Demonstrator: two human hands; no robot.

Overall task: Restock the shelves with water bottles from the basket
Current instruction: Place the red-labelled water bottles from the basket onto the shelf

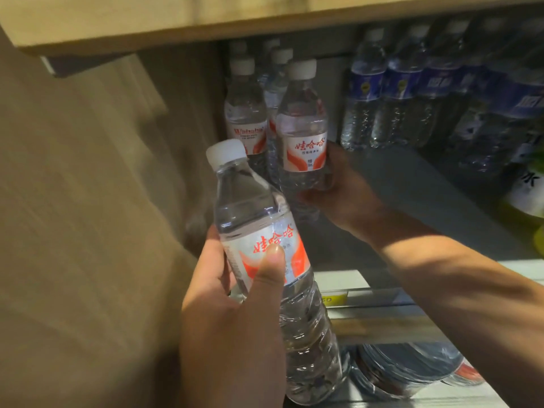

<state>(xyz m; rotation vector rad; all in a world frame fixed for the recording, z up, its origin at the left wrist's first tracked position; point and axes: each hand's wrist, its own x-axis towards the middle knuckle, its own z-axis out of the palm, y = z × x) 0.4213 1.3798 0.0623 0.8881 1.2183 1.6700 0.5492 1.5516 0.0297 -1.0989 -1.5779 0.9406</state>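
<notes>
The left hand [232, 313] is wrapping around a water bottle [265, 251], thumb pressing on its red-and-white label, fingers curling behind; the bottle is tilting with its white cap toward the upper left, out in front of the shelf [426, 195]. The right hand [341, 187] is reaching into the shelf and closing around the lower body of a second bottle [303, 134], which is standing upright just beside the row of like bottles [245, 113] at the shelf's left end; whether its base is touching the shelf is hidden by the hand. Further right, blue-labelled bottles [382, 98] are standing in a row, well apart from the held one. A wooden board [176, 22] is hanging over the shelf. Below the shelf edge, a yellow price tag [332, 298] is showing, and under it large bottles [412, 369] are lying blurred.
</notes>
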